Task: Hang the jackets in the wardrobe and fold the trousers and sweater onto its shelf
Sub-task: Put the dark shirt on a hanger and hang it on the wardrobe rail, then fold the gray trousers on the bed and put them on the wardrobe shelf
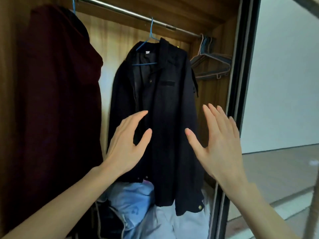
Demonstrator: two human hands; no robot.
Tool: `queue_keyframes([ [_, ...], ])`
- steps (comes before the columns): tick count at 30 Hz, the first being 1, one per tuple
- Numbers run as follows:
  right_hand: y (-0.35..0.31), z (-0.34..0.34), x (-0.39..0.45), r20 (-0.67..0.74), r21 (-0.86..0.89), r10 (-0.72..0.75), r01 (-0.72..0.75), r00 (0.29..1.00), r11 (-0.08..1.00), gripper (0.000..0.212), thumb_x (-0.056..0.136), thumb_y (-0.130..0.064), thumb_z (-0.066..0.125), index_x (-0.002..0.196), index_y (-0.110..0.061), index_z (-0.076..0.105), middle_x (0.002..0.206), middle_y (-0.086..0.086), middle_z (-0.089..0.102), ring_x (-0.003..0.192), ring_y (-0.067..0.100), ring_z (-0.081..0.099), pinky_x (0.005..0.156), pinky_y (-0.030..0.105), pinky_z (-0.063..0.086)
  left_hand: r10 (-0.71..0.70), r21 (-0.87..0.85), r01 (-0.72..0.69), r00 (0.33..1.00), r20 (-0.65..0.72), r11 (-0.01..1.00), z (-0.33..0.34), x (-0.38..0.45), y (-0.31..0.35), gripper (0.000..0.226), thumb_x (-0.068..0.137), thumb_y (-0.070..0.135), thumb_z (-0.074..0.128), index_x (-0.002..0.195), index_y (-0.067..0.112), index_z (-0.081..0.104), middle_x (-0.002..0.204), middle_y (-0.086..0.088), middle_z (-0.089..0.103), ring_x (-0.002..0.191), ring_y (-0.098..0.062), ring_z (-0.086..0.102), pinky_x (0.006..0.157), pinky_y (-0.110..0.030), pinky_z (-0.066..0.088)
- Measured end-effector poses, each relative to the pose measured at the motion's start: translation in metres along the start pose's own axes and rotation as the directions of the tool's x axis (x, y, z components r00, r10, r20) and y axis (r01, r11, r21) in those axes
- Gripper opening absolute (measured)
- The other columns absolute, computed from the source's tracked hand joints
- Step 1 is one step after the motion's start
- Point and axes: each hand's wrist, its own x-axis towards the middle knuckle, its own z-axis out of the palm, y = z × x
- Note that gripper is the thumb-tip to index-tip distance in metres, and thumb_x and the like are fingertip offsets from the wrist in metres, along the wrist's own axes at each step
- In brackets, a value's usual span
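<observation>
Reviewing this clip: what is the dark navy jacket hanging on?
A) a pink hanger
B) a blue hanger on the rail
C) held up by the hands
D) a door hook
B: the dark navy jacket hangs from a blue hanger hooked over the rail; both hands are open.

Matt cloth jacket [160, 118], metal rail [138, 14]

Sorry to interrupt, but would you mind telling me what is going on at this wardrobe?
A person is putting clothes away. A dark jacket hangs from a blue hanger on the rail, beside a maroon garment. Both hands are open in front of the jacket, left hand and right hand, holding nothing. Light clothes lie heaped below.
</observation>
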Motion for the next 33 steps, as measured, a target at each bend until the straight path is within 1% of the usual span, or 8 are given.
queue_keyframes([
  [6, 0.024, -0.056, -0.086, 0.026, -0.029, 0.027, -0.026, 0.999, 0.999, 0.073, 0.101, -0.057, 0.053, 0.157, -0.011, 0.043, 0.164, 0.006, 0.041, 0.158, 0.022, 0.027, 0.129, 0.046, 0.020, 0.073, -0.022, -0.072, 0.997, 0.019, 0.997, 0.021, -0.085, 0.062, 0.058, 0.101, 0.041, 0.052, 0.156, 0.022, 0.044, 0.159, 0.015, 0.044, 0.150, -0.004, 0.035, 0.123, -0.034, 0.031],
  [11, 0.033, -0.107, -0.154, 0.083, -0.072, 0.099, -0.093, 0.992, 0.993, 0.073, 0.099, -0.053, 0.057, 0.157, -0.009, 0.044, 0.164, 0.009, 0.041, 0.156, 0.025, 0.031, 0.127, 0.051, 0.024, 0.093, -0.015, -0.092, 0.993, 0.070, 0.996, 0.031, -0.145, 0.107, 0.058, 0.101, 0.035, 0.055, 0.154, 0.013, 0.046, 0.160, 0.004, 0.046, 0.154, -0.015, 0.034, 0.122, -0.052, 0.032],
  [17, 0.048, -0.157, -0.230, 0.139, -0.109, 0.204, -0.190, 0.969, 0.976, 0.075, 0.102, -0.062, 0.049, 0.161, -0.017, 0.037, 0.169, 0.001, 0.033, 0.160, 0.016, 0.020, 0.131, 0.042, 0.011, 0.091, 0.007, -0.095, 0.971, 0.220, 0.995, 0.056, -0.214, 0.148, 0.060, 0.102, 0.044, 0.050, 0.155, 0.017, 0.045, 0.163, 0.007, 0.041, 0.156, -0.012, 0.029, 0.124, -0.046, 0.029],
  [19, 0.053, -0.170, -0.251, 0.177, -0.158, 0.246, -0.219, 0.953, 0.963, 0.075, 0.102, -0.063, 0.048, 0.162, -0.020, 0.035, 0.170, -0.001, 0.031, 0.160, 0.015, 0.018, 0.132, 0.039, 0.007, 0.091, -0.003, -0.094, 0.960, 0.265, 0.996, 0.069, -0.232, 0.158, 0.059, 0.102, 0.045, 0.050, 0.155, 0.019, 0.045, 0.162, 0.008, 0.043, 0.155, -0.013, 0.030, 0.123, -0.050, 0.030],
  [24, 0.079, -0.205, -0.301, 0.228, -0.305, 0.379, -0.304, 0.897, 0.903, 0.077, 0.101, -0.066, 0.048, 0.163, -0.024, 0.033, 0.171, -0.003, 0.028, 0.160, 0.014, 0.016, 0.132, 0.040, 0.006, 0.105, -0.145, -0.062, 0.945, 0.311, 0.988, 0.114, -0.266, 0.183, 0.058, 0.100, 0.043, 0.051, 0.152, 0.017, 0.049, 0.158, 0.005, 0.048, 0.153, -0.017, 0.036, 0.120, -0.055, 0.033],
  [27, 0.094, -0.223, -0.325, 0.159, -0.376, 0.490, -0.406, 0.857, 0.833, 0.075, 0.100, -0.068, 0.047, 0.161, -0.025, 0.038, 0.169, -0.004, 0.033, 0.160, 0.014, 0.019, 0.131, 0.045, 0.014, 0.157, -0.282, -0.055, 0.923, 0.352, 0.958, 0.147, -0.275, 0.188, 0.057, 0.102, 0.045, 0.048, 0.153, 0.019, 0.047, 0.159, 0.008, 0.046, 0.153, -0.012, 0.035, 0.122, -0.050, 0.031],
  [30, 0.100, -0.235, -0.347, 0.078, -0.438, 0.588, -0.502, 0.805, 0.746, 0.072, 0.101, -0.067, 0.045, 0.158, -0.023, 0.042, 0.167, -0.003, 0.038, 0.159, 0.015, 0.024, 0.127, 0.052, 0.025, 0.195, -0.379, -0.043, 0.908, 0.371, 0.924, 0.180, -0.282, 0.192, 0.057, 0.102, 0.044, 0.048, 0.151, 0.014, 0.050, 0.157, 0.003, 0.049, 0.150, -0.017, 0.040, 0.117, -0.056, 0.038],
  [33, 0.103, -0.246, -0.375, 0.008, -0.500, 0.661, -0.570, 0.750, 0.652, 0.071, 0.102, -0.066, 0.045, 0.160, -0.026, 0.037, 0.168, -0.004, 0.035, 0.159, 0.014, 0.021, 0.127, 0.050, 0.023, 0.254, -0.500, -0.033, 0.889, 0.381, 0.866, 0.217, -0.290, 0.210, 0.056, 0.101, 0.040, 0.051, 0.148, 0.009, 0.053, 0.156, 0.000, 0.050, 0.147, -0.024, 0.045, 0.114, -0.056, 0.041],
])
